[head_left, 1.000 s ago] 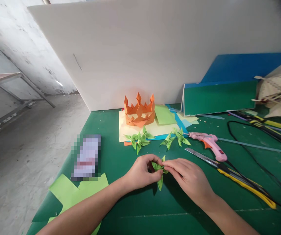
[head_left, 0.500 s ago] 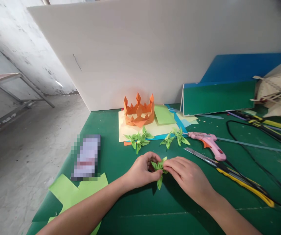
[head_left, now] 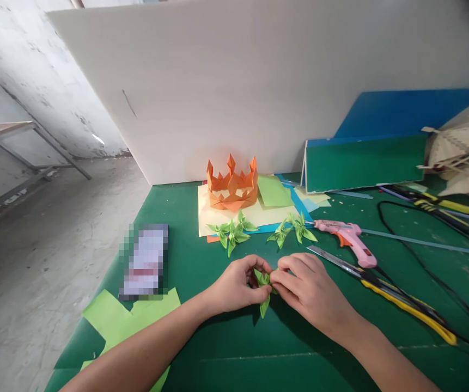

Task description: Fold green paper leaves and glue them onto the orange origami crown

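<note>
Between my two hands is a green origami flower with pointed petals, held just above the green table. My left hand pinches it from the left with thumb and fingers. From the right, my right hand pinches a petal, its fingertips covering part of the flower. Beyond my hands lie more green paper flowers, grouped at the left, and others near the glue gun's tip. An orange origami crown stands behind them on stacked paper.
A pink glue gun and a utility knife lie right of my hands, with a black cord winding past. A phone and green paper sheets are at the left. A white board stands behind.
My right fingers have shifted slightly on the flower and now cover its right petals. The flower has turned a little in my left hand. Everything else stays in place.
</note>
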Available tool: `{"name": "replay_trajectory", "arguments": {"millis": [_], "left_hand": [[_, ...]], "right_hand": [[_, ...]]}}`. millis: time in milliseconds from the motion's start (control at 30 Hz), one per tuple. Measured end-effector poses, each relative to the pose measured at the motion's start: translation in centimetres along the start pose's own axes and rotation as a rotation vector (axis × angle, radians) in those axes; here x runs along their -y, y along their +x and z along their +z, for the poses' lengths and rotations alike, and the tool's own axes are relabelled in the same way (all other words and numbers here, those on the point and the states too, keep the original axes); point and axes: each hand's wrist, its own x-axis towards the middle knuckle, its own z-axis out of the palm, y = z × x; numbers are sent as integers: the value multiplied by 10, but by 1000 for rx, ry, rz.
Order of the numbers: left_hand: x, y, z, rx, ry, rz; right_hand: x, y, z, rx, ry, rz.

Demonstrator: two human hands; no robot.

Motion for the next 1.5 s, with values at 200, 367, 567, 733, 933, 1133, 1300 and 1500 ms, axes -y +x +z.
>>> {"name": "replay_trajectory", "arguments": {"millis": [200, 367, 567, 733, 933, 1133, 1300, 1500], "left_hand": [[0, 0, -1, 9, -34, 16], [1, 1, -1, 12, -79, -15], [4, 1, -1, 10, -153, -2], [3, 1, -1, 16, -179, -20], [1, 2, 0, -2, -241, -15], [1, 2, 2, 7, -274, -45], [-2, 1, 2, 8, -225, -30], [2, 1, 0, -13, -131, -41]], "right_hand": [[0, 0, 1, -27, -105, -29], [-2, -1, 1, -20, -91, -1], [-4, -2, 2, -51, -126, 24], [-2, -4, 5, -28, -134, 55], [2, -3, 2, -16, -29, 96], [4, -2, -2, 6, 57, 86], [6, -1, -1, -12, 82, 81], [4, 1, -4, -27, 66, 89]]}}
